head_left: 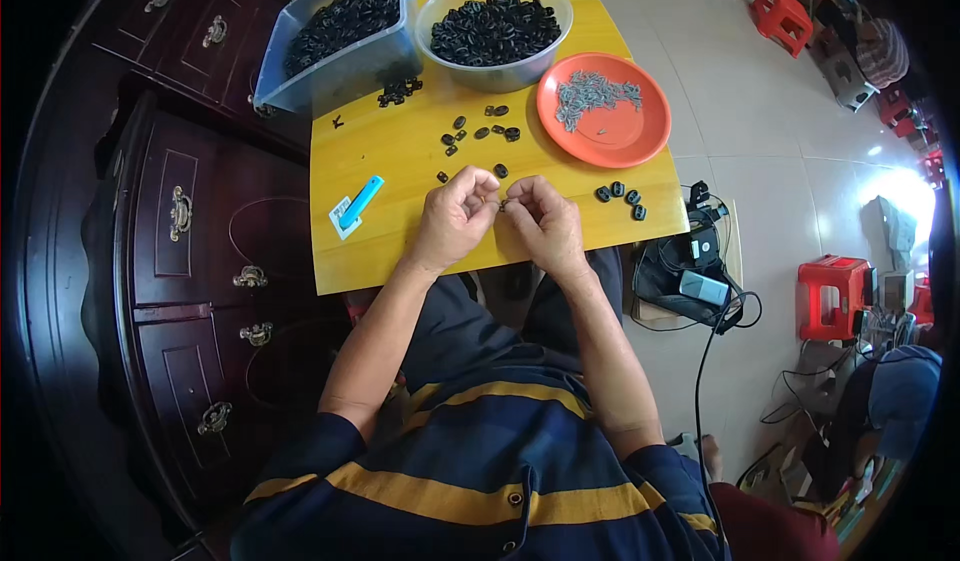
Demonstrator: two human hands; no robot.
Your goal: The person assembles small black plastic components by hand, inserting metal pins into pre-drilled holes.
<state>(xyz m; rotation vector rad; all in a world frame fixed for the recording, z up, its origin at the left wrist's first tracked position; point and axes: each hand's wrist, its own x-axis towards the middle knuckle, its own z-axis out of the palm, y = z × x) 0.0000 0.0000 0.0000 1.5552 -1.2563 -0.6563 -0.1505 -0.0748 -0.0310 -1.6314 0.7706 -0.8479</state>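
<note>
Over the near edge of the yellow table (400, 246), my left hand (452, 223) and my right hand (550, 226) almost meet at the fingertips. Both are closed in a pinch. A small black part (503, 205) shows at my right fingertips; what my left fingers pinch is too small to make out. Just beyond them lies a black oval piece (501, 171), and farther off several loose black pieces (482, 133) are scattered. To the right sits a short row of black oval pieces (618, 190). An orange plate (655, 121) carries small silvery metal pins (590, 94).
A clear plastic bin (335, 86) and a round translucent tub (495, 78), both filled with black parts, stand at the far side. A blue-handled tool (361, 202) lies on a white card at left. Dark wooden cabinets (180, 281) flank the table; a cabled device (704, 288) sits at right.
</note>
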